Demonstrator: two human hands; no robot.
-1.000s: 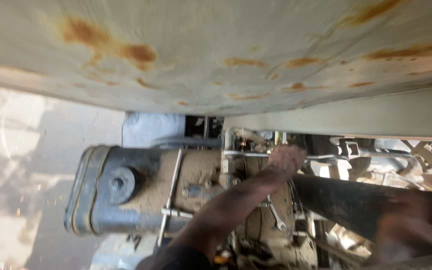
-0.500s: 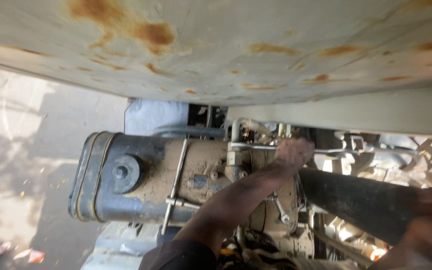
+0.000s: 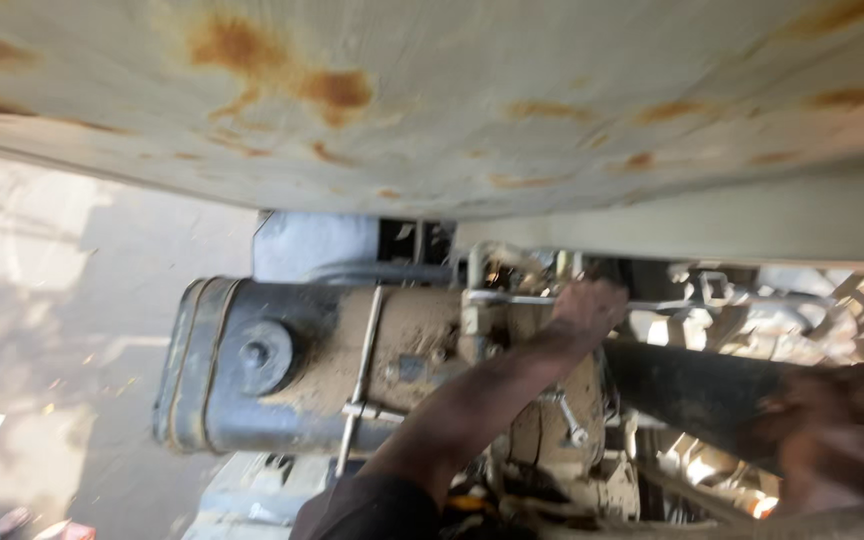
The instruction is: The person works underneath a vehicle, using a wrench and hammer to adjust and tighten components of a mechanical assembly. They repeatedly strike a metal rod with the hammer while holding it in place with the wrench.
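Two hands work under a vehicle, seen from below. Left hand (image 3: 587, 308) reaches up with the forearm stretched out, fingers wrapped around a thin metal rod (image 3: 522, 298) that runs sideways across the top of the muddy gearbox housing (image 3: 422, 345); the grip looks clenched on the rod. Right hand (image 3: 837, 440) sits low at the right edge, heavily blurred, so whether it is closed or holding anything cannot be told; it lies just beside the dark beam (image 3: 692, 385) that crosses behind the left hand. Dark cylindrical tank (image 3: 252, 360) sits left of the housing, with a round cap on its end and a metal strap (image 3: 362, 380) around it. Rust-spotted pale panel (image 3: 432, 100) fills the upper half. Sunlit ground (image 3: 42, 330) shows at the left.
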